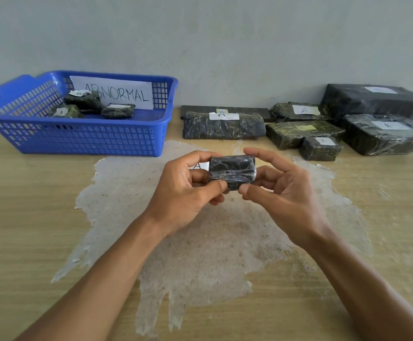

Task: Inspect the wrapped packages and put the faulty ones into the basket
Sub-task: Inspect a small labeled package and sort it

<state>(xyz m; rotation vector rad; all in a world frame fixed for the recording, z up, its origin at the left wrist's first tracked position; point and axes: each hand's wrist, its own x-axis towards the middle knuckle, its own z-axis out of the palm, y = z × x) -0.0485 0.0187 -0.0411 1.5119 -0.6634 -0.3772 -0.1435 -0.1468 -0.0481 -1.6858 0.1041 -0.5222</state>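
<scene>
Package [232, 171], small and wrapped in dark film, held up in front of the basket [77, 141] and to its right, above the worn pale patch [200, 242] of the wooden table [28, 217]. The left hand [188, 193] pinches the package's left end, thumb below and fingers curled over the top; the right hand [281, 190] pinches its right end the same way, forefinger on the upper edge and thumb at the lower corner. A white label [198, 166] marked "A" shows just behind the left fingers, at the package's left end.

The basket, blue plastic with a lattice wall, stands on the table against the wall [200, 45]. A paper sign [116, 93] reading "ABNORMAL" leans inside its far side. Three small packages [118, 110] lie in it, in front of the sign.

To the right of the basket, a row of dark packages rests on the table:
- a long roll [222, 126] with a white label, nearest the basket, and a flat slab [225, 110] just behind it;
- a packet [296, 112] marked "A" farther right, with a flat one [299, 132] marked "B" in front of it;
- a small block [320, 148] marked "A", nearest the hands;
- a large box [375, 102] and a medium box [385, 134] marked "A", farthest from the basket.
</scene>
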